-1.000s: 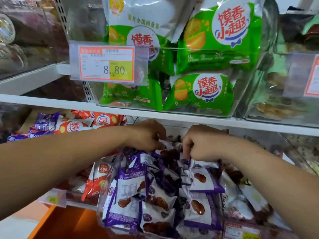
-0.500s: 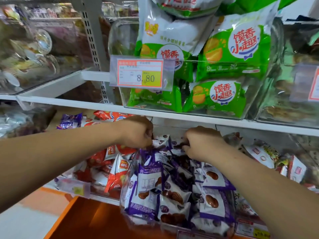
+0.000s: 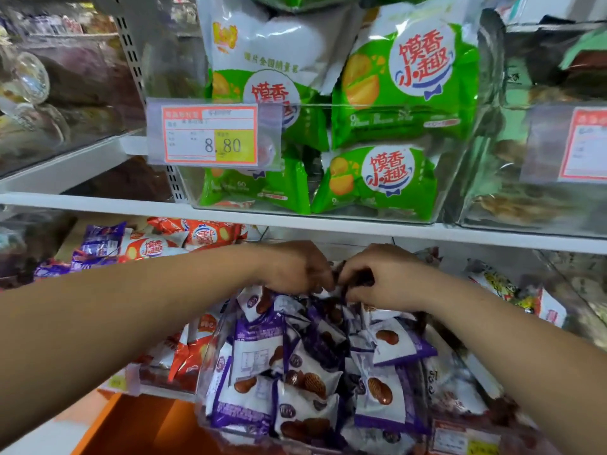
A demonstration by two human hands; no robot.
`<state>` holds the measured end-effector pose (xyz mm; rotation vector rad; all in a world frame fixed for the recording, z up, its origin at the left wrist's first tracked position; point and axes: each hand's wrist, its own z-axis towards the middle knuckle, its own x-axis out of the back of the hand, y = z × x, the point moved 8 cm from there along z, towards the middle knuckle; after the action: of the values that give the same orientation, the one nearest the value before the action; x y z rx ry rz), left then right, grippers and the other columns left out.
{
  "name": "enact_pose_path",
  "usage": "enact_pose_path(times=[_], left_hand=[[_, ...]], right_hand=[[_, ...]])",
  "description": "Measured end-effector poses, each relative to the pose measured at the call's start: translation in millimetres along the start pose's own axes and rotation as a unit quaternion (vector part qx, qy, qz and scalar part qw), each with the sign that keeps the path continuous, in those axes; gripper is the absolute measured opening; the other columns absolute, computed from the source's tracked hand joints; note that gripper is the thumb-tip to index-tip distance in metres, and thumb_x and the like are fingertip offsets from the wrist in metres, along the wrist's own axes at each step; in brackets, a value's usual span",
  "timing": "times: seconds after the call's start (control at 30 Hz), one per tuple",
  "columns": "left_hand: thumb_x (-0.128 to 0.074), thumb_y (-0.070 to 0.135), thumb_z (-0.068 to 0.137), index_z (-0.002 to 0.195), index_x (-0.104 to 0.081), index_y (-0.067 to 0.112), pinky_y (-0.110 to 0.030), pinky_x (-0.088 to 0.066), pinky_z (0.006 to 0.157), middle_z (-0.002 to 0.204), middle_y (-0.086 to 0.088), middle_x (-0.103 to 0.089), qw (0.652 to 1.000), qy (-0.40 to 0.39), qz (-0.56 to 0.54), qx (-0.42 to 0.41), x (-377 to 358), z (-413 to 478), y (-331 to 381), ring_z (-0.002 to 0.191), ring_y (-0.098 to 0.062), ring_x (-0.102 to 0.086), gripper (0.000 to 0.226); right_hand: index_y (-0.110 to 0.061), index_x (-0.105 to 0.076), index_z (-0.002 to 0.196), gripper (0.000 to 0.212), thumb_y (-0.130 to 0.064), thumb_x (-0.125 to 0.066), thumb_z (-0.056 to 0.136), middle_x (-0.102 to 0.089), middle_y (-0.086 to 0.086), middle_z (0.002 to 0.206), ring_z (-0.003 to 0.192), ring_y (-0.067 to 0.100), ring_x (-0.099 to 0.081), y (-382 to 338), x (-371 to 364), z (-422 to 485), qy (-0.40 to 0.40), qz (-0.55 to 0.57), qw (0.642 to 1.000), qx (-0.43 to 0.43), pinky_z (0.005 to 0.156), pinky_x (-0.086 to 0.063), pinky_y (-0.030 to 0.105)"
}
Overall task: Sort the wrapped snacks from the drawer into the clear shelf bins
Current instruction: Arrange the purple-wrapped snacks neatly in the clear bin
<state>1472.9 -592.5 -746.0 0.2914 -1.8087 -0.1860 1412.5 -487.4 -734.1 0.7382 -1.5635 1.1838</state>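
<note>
A clear shelf bin (image 3: pixel 210 372) on the lower shelf is heaped with several purple-and-white wrapped snacks (image 3: pixel 381 389). Both hands reach into the back of that bin, almost touching each other. My left hand (image 3: pixel 295 267) has its fingers curled down onto the top packets. My right hand (image 3: pixel 381 277) has curled fingers pinching a dark purple packet (image 3: pixel 359 279) at the top of the pile. What the left fingers hold is hidden under the hand.
A bin of orange-red packets (image 3: pixel 193 353) stands left of the purple bin. Above, a white shelf (image 3: pixel 98 205) carries a clear bin of green snack bags (image 3: pixel 404 93) with an 8.80 price tag (image 3: pixel 210 134). More bins sit at right (image 3: pixel 538 307). An orange surface (image 3: pixel 147 428) lies below.
The two hands have drawn closer together at the back of the purple bin. The camera has shifted slightly, and the shelf looks nearer.
</note>
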Motion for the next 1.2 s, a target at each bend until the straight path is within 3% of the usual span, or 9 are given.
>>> enact_pose_path(times=[0.13,0.33,0.47,0.57,0.7,0.8,0.87,0.97,1.2], left_hand=[[-0.072,0.025,0.090,0.101,-0.076,0.022,-0.025,-0.048,0.074,0.097,0.004,-0.071,0.994,0.069,0.077,-0.030,-4.6,19.8,-9.0,0.089,-0.017,-0.065,0.012],[-0.071,0.041,0.089,0.116,-0.069,0.027,-0.029,-0.045,0.068,0.109,-0.003,-0.070,0.963,0.015,0.269,-0.025,-26.9,27.1,-5.9,0.095,-0.028,-0.066,0.030],[-0.065,0.035,0.095,0.127,-0.067,0.032,-0.031,-0.052,0.079,0.122,-0.001,-0.069,0.965,0.045,0.258,-0.018,-26.3,27.5,-7.8,0.106,-0.027,-0.066,0.033],[-0.066,0.030,0.094,0.123,-0.070,0.031,-0.032,-0.055,0.084,0.122,-0.001,-0.069,0.971,0.023,0.239,-0.008,-25.4,26.5,-13.9,0.105,-0.026,-0.066,0.029],[-0.066,0.033,0.092,0.108,-0.070,0.024,-0.036,-0.055,0.077,0.106,-0.005,-0.067,0.964,0.009,0.266,-0.011,-26.9,23.7,-17.5,0.093,-0.030,-0.065,0.019],[-0.066,0.038,0.091,0.101,-0.070,0.022,-0.035,-0.055,0.074,0.100,-0.005,-0.068,0.959,0.020,0.281,0.001,-28.5,26.1,-17.3,0.089,-0.030,-0.065,0.019],[-0.064,0.041,0.093,0.103,-0.071,0.023,-0.036,-0.058,0.076,0.099,-0.004,-0.069,0.961,0.033,0.275,0.014,-30.0,29.8,-18.8,0.090,-0.029,-0.067,0.022],[-0.063,0.043,0.093,0.102,-0.073,0.026,-0.036,-0.059,0.075,0.099,0.001,-0.070,0.968,0.050,0.245,0.017,-30.5,32.3,-22.6,0.088,-0.024,-0.066,0.021],[-0.076,0.027,0.084,0.086,-0.068,0.020,-0.028,-0.050,0.072,0.097,0.006,-0.062,0.995,0.099,-0.003,0.013,-6.6,9.2,-32.5,0.088,-0.016,-0.060,0.011]], right_hand=[[-0.032,-0.074,0.114,0.024,-0.030,-0.074,0.089,-0.071,-0.011,0.113,0.103,0.009,-0.064,17.6,6.2,-5.3,0.025,0.039,0.999,-0.022,0.093,-0.051,0.027],[-0.038,-0.071,0.111,0.024,-0.038,-0.074,0.088,-0.065,-0.012,0.115,0.103,0.011,-0.061,15.5,5.2,-3.0,0.004,0.002,0.999,-0.035,0.092,-0.052,0.033],[-0.038,-0.070,0.105,0.021,-0.042,-0.075,0.086,-0.065,-0.014,0.108,0.100,0.013,-0.064,15.9,6.2,0.3,0.013,0.007,0.999,-0.052,0.087,-0.055,0.033],[-0.038,-0.064,0.100,0.024,-0.045,-0.079,0.082,-0.066,-0.016,0.104,0.095,0.013,-0.066,16.9,7.7,5.1,-0.002,0.037,0.995,-0.091,0.083,-0.058,0.033],[-0.035,-0.063,0.110,0.032,-0.029,-0.079,0.083,-0.065,-0.011,0.105,0.098,0.015,-0.063,6.3,5.4,12.4,-0.053,0.009,0.995,-0.087,0.090,-0.056,0.038],[-0.033,-0.068,0.104,0.023,-0.015,-0.065,0.090,-0.069,-0.009,0.101,0.091,0.018,-0.067,5.5,0.5,15.2,-0.034,0.061,0.993,-0.090,0.078,-0.060,0.035],[-0.032,-0.069,0.097,0.010,-0.023,-0.068,0.092,-0.069,-0.009,0.092,0.082,0.015,-0.068,12.5,-4.4,12.2,0.016,0.096,0.989,-0.110,0.065,-0.056,0.028],[-0.036,-0.068,0.092,0.009,-0.039,-0.076,0.088,-0.070,-0.015,0.086,0.079,0.005,-0.066,20.0,-7.8,4.2,0.091,0.108,0.985,-0.098,0.074,-0.055,0.027],[-0.032,-0.069,0.119,0.042,-0.040,-0.084,0.081,-0.069,-0.016,0.101,0.094,0.007,-0.066,19.2,-6.0,-1.7,0.045,0.113,0.990,-0.078,0.088,-0.056,0.034]])
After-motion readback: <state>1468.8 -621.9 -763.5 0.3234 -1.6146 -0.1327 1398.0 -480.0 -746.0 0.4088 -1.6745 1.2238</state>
